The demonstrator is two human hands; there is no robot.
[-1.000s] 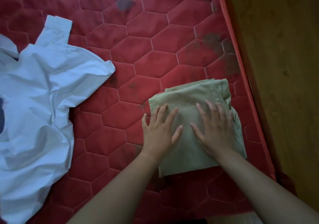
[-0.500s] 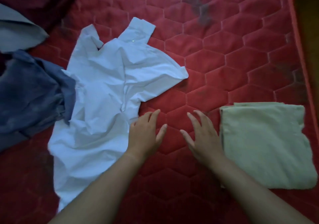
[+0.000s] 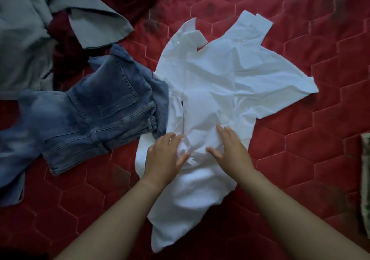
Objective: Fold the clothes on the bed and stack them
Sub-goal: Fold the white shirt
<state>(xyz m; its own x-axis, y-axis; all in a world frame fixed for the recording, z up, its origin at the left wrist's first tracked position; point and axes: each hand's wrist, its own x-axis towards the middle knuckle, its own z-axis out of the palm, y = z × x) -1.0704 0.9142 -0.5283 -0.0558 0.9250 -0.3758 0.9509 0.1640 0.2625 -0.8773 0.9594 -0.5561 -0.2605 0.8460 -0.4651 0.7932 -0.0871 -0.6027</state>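
– on the red quilted bed, mid-frame, white shirt lying crumpled, collar away from the person.
– and the hands?
– left hand and right hand both over its lower middle, fingers spread and straight, gripping nothing.
– around it?
– blue jeans touching its left edge, grey garment beyond, folded olive cloth at the far right.

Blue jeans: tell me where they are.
In the head view the blue jeans lie left of centre on the red mattress, touching the white shirt, below the grey garment.
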